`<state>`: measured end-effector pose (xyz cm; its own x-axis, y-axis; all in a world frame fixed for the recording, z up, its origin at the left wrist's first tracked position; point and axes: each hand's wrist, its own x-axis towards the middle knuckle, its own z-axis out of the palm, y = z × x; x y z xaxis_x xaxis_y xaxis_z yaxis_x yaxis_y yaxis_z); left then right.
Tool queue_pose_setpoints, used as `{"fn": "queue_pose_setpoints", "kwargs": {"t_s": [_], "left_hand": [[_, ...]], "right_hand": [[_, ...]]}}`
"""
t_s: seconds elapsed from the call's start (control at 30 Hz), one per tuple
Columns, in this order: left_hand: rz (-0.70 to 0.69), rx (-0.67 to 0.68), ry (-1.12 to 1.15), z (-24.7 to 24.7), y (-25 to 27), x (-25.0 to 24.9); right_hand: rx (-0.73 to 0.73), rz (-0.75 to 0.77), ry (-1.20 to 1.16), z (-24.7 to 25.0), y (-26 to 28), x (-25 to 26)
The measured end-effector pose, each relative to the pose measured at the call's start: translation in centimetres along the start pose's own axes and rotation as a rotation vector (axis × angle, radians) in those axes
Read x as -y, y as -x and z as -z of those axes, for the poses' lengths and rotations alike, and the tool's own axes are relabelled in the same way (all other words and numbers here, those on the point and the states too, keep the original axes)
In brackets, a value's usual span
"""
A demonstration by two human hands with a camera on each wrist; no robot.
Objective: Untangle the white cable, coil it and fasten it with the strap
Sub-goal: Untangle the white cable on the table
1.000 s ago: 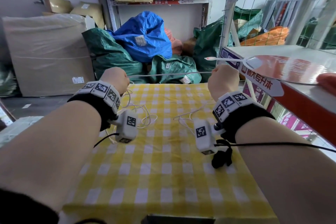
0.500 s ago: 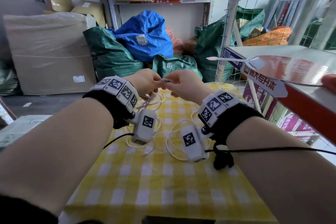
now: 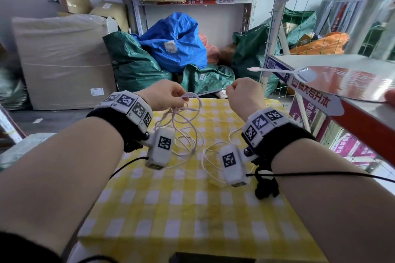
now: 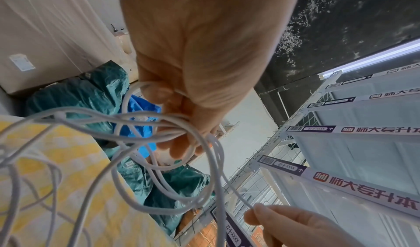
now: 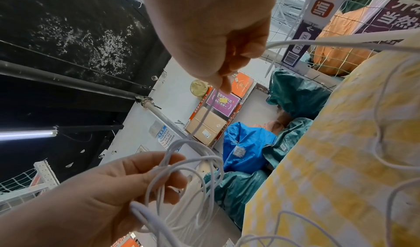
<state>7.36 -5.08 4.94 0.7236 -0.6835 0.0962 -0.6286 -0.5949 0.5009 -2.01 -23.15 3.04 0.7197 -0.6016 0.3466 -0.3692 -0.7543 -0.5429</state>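
The white cable [image 3: 188, 126] hangs in several loose loops from my left hand [image 3: 181, 100], whose fingers curl round the gathered turns above the yellow checked table [image 3: 171, 209]. In the left wrist view those fingers [image 4: 179, 125] hold the loop bundle [image 4: 147, 137]. My right hand [image 3: 229, 89] is a fist a short way to the right and pinches a single strand. That strand [image 5: 204, 118] runs from my right hand [image 5: 222, 82] to the loops in the left hand [image 5: 172, 170]. More slack cable lies on the cloth below. I cannot make out a fastening strap.
A metal shelf unit [image 3: 333, 100] with red and purple signs stands close on the right, a flat fan [image 3: 342, 81] lying on it. Green and blue sacks [image 3: 175, 45] and cardboard boxes [image 3: 64, 60] are piled beyond the table's far edge.
A second ago the hands held the cable taut and wide apart. They met, the left hand took on another loop, and the right hand has now drawn away along the strand.
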Motion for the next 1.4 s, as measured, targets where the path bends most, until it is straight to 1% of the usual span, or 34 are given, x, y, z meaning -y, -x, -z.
{"fn": "queue_pose_setpoints", "kwargs": {"t_s": [0.07,0.1,0.27,0.33,0.4,0.5,0.57,0.6,0.67,0.73,0.77,0.83,0.9,0.97,1.03,1.17,1.27,1.33,1.4], "left_hand": [[-0.016,-0.053,0.049,0.0,0.0,0.2],[-0.029,-0.058,0.071,0.0,0.0,0.2],[-0.1,-0.054,0.177,-0.1,0.4,-0.4],[-0.124,-0.072,0.208,-0.1,0.5,-0.8],[-0.125,-0.082,0.2,0.0,0.7,-0.9],[-0.08,-0.064,0.234,0.3,0.9,-0.1],[-0.05,-0.044,0.321,0.6,1.2,0.6],[-0.039,-0.037,0.367,0.8,1.3,1.0],[-0.037,-0.035,0.455,1.2,1.4,1.6],[-0.044,-0.044,0.486,1.5,1.6,2.4],[-0.04,-0.042,0.448,1.6,1.7,2.7],[-0.016,-0.024,0.249,2.0,2.0,3.3],[0.059,0.01,-0.027,2.1,2.4,3.5],[0.156,0.056,-0.24,1.9,2.3,4.0],[0.251,0.023,-0.33,1.5,2.0,4.7],[0.339,-0.059,-0.522,1.1,1.4,5.7],[0.426,-0.118,-0.565,1.3,1.1,5.7],[0.538,-0.167,-0.575,1.4,1.6,5.6],[0.612,-0.167,-0.656,1.6,2.3,6.4]], "right_hand": [[0.004,-0.007,0.021,0.1,0.0,0.2],[0.012,0.012,0.014,0.2,0.2,0.3],[0.123,0.268,-0.201,-0.1,1.4,2.0],[0.154,0.36,-0.163,-0.3,1.6,2.4],[0.197,0.402,-0.133,-0.2,1.8,2.6],[0.27,0.381,-0.207,-0.1,1.9,2.1],[0.252,0.363,-0.244,0.1,1.9,1.8],[0.214,0.337,-0.256,0.2,1.8,1.5],[0.092,0.254,-0.25,0.3,1.3,1.1],[-0.014,0.188,-0.19,0.4,1.0,0.7],[-0.045,0.158,-0.152,0.5,0.9,0.6],[-0.089,0.089,-0.118,0.6,0.7,0.3],[-0.127,0.031,-0.11,0.8,0.5,-0.1],[-0.152,-0.006,-0.098,0.9,0.3,-0.5],[-0.158,-0.024,-0.106,0.9,0.3,-0.5],[-0.189,-0.042,-0.097,0.7,0.6,-0.2],[-0.234,-0.062,-0.081,0.7,0.7,-0.1],[-0.27,-0.093,-0.081,1.2,0.7,-0.6],[-0.298,-0.141,-0.081,2.1,0.6,-1.4]]}}
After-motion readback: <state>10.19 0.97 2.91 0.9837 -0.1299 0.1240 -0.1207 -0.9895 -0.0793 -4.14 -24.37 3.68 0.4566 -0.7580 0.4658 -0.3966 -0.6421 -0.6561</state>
